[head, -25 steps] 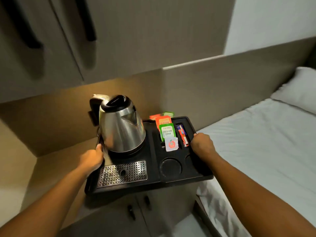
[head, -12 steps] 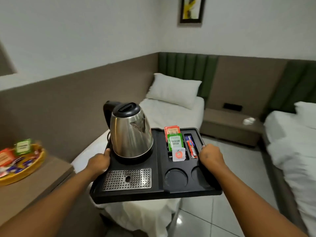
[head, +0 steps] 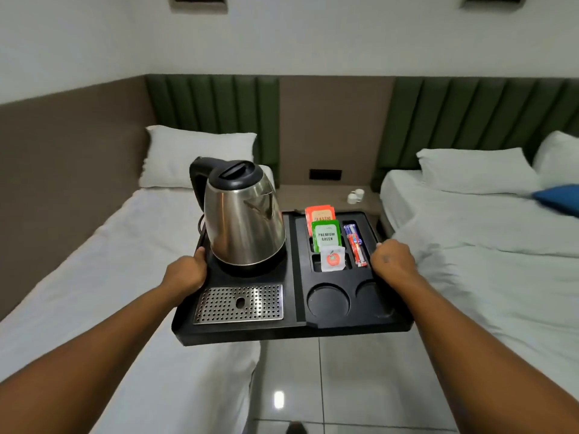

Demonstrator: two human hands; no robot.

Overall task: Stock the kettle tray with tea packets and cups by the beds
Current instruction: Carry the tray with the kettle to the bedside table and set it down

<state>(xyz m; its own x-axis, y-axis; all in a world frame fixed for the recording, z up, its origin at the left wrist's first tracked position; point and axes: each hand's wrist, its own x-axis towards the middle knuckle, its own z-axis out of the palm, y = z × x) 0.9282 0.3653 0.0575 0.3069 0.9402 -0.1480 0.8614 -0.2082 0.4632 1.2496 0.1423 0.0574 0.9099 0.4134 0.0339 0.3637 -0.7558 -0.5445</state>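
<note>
I carry a black kettle tray point(head: 294, 332) in the air between two beds. My left hand point(head: 187, 273) grips its left rim and my right hand point(head: 391, 260) grips its right rim. A steel kettle point(head: 242, 219) stands on the tray's left half behind a perforated metal drip grate point(head: 238, 303). Tea packets point(head: 326, 234), orange and green, stand in slots on the right half, with a small white sachet point(head: 332, 259) in front and red and blue stick sachets point(head: 355, 244) beside them. Two round cup wells point(head: 328, 300) hold nothing. Two white cups point(head: 355, 196) sit on the bedside table ahead.
A white bed point(head: 103, 277) with a pillow lies to the left and another white bed point(head: 488, 245) with pillows and a blue cushion point(head: 559, 197) to the right. The brown bedside table point(head: 313, 197) stands between them under a wall socket. Glossy tiled floor point(head: 354, 386) runs between the beds.
I have turned right from the cabinet corner with the tray held in both hands. The view now faces the bedside table between the two beds, and the snack basket has left the view.
</note>
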